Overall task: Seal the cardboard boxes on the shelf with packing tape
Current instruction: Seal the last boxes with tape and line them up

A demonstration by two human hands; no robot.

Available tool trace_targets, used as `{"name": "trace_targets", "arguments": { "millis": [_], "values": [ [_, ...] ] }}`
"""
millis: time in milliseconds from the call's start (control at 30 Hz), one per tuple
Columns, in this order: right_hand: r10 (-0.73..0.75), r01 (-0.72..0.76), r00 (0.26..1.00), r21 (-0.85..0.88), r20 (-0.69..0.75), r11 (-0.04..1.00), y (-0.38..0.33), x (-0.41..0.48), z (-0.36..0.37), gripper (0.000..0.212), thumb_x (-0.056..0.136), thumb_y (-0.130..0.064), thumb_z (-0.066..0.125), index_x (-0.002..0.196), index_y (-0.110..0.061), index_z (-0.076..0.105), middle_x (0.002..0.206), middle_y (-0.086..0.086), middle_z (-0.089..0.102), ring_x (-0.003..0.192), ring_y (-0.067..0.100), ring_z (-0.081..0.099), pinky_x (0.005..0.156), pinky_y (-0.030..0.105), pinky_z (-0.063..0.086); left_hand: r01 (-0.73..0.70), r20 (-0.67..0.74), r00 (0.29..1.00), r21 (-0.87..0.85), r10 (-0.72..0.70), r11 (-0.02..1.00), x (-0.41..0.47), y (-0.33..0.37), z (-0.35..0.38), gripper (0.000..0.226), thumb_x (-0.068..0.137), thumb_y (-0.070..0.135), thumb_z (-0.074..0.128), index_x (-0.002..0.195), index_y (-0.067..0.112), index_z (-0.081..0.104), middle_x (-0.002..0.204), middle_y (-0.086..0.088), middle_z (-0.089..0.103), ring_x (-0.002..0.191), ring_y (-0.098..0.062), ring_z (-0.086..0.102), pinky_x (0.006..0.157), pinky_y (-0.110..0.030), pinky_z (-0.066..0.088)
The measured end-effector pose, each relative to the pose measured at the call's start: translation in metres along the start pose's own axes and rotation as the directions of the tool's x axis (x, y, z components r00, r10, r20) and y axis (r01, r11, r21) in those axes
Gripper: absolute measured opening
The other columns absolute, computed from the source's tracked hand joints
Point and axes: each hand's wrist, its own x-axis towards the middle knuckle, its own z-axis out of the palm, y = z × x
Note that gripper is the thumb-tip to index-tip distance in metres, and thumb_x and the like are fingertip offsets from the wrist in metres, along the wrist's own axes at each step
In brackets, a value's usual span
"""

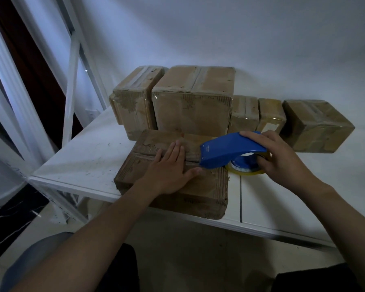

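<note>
Work is mid-way: the flat brown cardboard box (204,186) at the front edge of the white shelf (89,152) gets its strip — left hand (169,169) spread flat on top, right hand (282,157) gripping the blue plastic tape dispenser (226,150). Behind, five brown boxes (192,106) look already taped.

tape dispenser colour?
Blue tape dispenser, gripped by the right hand; head view.

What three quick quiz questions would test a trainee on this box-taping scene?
1. True or false: the left hand lies flat on the front box.
2. Which hand grips the blue tape dispenser? A: left hand. B: right hand.
3. How many rear boxes stand behind the front box?
Key: 1 true; 2 B; 3 five.
</note>
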Motion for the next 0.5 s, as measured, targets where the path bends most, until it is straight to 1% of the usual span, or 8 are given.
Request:
{"name": "trace_targets", "arguments": {
  "millis": [167, 300, 367, 500],
  "values": [
    [0.061, -0.058, 0.995, 0.040, -0.084, 0.997, 0.019, -0.011, -0.028, 0.085, 0.080, 0.017, 0.060, 0.141, -0.042, 0.047, 0.119, 0.002, 0.046, 0.108, 0.017, 0.048, 0.096, 0.032, 0.042, -0.001, 0.003, 1.000, 0.009, 0.001, 1.000, 0.001, -0.001, 0.001, 0.104, 0.081, 0.081, 0.001, 0.158, 0.012, -0.012, 0.165, -0.005, -0.021, 0.151, -0.015, -0.018, 0.124, -0.045, -0.006],
    [0.056, -0.054, 0.998, 0.050, -0.041, 0.997, 0.028, -0.029, -0.032, 0.085, 0.081, 0.017, 0.061, 0.142, -0.041, 0.046, 0.122, 0.003, 0.047, 0.110, 0.009, 0.045, 0.097, 0.027, 0.038, 0.003, 0.009, 1.000, 0.007, -0.003, 1.000, 0.000, 0.000, 0.002, 0.108, 0.077, 0.083, -0.004, 0.158, 0.012, -0.012, 0.164, -0.004, -0.024, 0.151, -0.014, -0.020, 0.124, -0.044, -0.007],
    [0.062, -0.059, 0.997, 0.061, -0.046, 0.996, 0.032, -0.033, -0.027, 0.086, 0.081, 0.016, 0.060, 0.142, -0.043, 0.045, 0.120, 0.003, 0.046, 0.108, 0.010, 0.046, 0.095, 0.025, 0.038, 0.006, 0.012, 1.000, 0.013, -0.006, 1.000, 0.000, 0.001, 0.001, 0.107, 0.078, 0.082, -0.002, 0.158, 0.012, -0.012, 0.164, -0.004, -0.024, 0.151, -0.014, -0.019, 0.124, -0.043, -0.007],
    [0.057, -0.057, 0.997, 0.007, -0.048, 0.998, 0.038, -0.039, -0.020, 0.085, 0.085, 0.012, 0.061, 0.146, -0.043, 0.040, 0.122, -0.001, 0.043, 0.107, 0.013, 0.047, 0.093, 0.026, 0.040, 0.022, -0.022, 1.000, 0.032, -0.021, 0.999, 0.000, 0.003, 0.002, 0.104, 0.080, 0.081, -0.001, 0.158, 0.012, -0.011, 0.165, -0.004, -0.021, 0.152, -0.014, -0.018, 0.124, -0.043, -0.008]
  ]
}}
